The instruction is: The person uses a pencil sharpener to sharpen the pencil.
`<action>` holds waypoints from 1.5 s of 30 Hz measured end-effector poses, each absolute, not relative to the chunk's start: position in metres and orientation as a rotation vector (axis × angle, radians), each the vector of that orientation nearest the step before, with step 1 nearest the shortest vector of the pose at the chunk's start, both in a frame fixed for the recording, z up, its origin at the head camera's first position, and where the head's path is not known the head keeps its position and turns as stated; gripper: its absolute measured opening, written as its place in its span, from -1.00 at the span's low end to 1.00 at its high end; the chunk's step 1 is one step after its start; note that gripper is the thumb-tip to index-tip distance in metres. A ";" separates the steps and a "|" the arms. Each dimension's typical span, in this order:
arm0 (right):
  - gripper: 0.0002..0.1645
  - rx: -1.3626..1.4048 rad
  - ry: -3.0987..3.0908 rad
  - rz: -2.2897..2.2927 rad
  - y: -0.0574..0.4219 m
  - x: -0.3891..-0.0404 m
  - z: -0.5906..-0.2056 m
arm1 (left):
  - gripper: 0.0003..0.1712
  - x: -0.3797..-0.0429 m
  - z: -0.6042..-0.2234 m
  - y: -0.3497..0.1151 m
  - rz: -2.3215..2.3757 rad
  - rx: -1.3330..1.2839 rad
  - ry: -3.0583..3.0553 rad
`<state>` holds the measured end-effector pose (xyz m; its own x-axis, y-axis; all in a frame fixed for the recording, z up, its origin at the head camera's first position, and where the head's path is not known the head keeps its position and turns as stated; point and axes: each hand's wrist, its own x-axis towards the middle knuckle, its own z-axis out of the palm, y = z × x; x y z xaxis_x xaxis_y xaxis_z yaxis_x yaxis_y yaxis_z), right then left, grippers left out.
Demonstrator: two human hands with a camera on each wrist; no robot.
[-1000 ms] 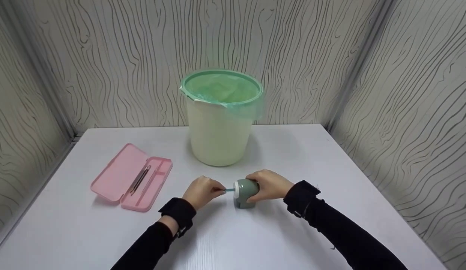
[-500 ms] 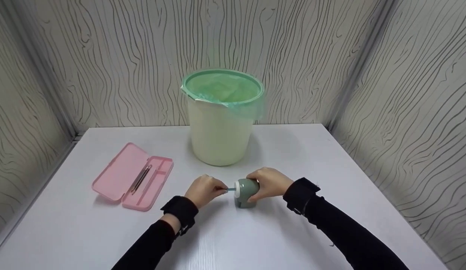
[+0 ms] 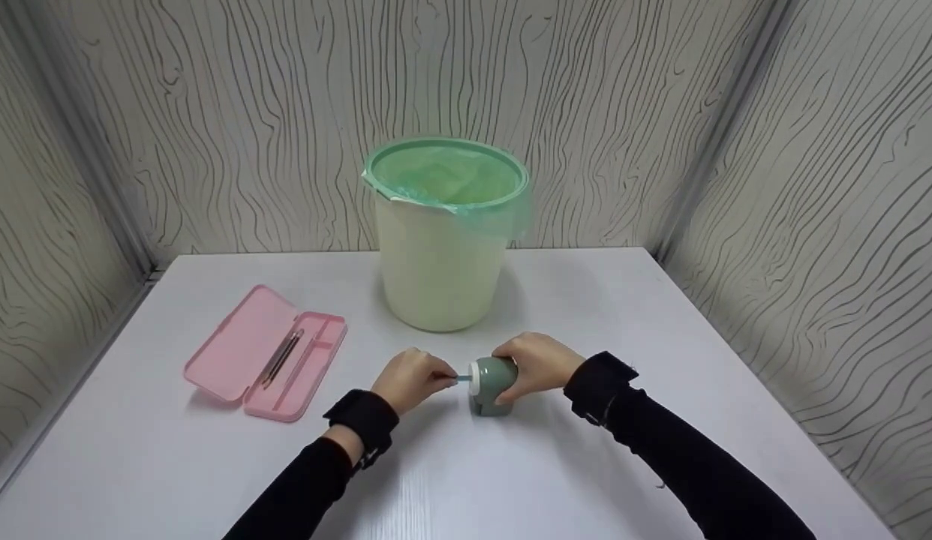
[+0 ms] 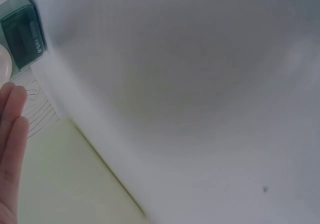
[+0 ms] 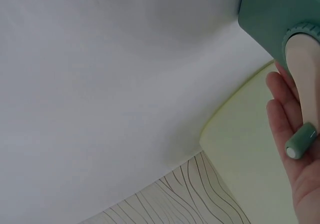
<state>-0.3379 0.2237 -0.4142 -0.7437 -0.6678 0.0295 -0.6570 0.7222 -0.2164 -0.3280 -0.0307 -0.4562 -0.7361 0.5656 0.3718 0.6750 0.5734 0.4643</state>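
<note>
A green crank pencil sharpener [image 3: 491, 384] stands on the white table, its white front turned left. My left hand [image 3: 410, 381] pinches a blue pencil [image 3: 464, 378] whose far end is at that front; the tip is hidden. From the other side my right hand [image 3: 541, 363] grips the sharpener's body, thumb toward me. In the right wrist view the pale crank arm [image 5: 305, 68] with its green knob [image 5: 301, 141] hangs before the right palm. The left wrist view shows the dark shavings drawer [image 4: 22, 36] close to the left fingers [image 4: 12, 134].
An opened pink pencil case [image 3: 293, 405] lies to the left, with a few dark pencils [image 3: 282, 360] in it. A pale green bin [image 3: 440, 277] with a green bag liner [image 3: 488, 176] stands at the back, before wood-patterned walls [image 3: 286, 127].
Both hands keep nearly the same place at the sharpener. The view has shifted very slightly; the pencil and sharpener show no clear movement.
</note>
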 end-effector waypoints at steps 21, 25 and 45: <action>-0.42 -1.073 2.880 -0.340 0.226 -0.337 -0.419 | -0.92 -0.328 -0.453 -0.027 -0.960 -0.978 -2.712; -0.40 -1.075 2.889 -0.325 0.226 -0.337 -0.419 | -0.86 -0.327 -0.451 -0.026 -1.018 -0.974 -2.753; -0.44 -1.157 2.895 -0.307 0.225 -0.336 -0.416 | -0.25 -0.315 -0.454 0.012 -0.837 -0.961 -2.921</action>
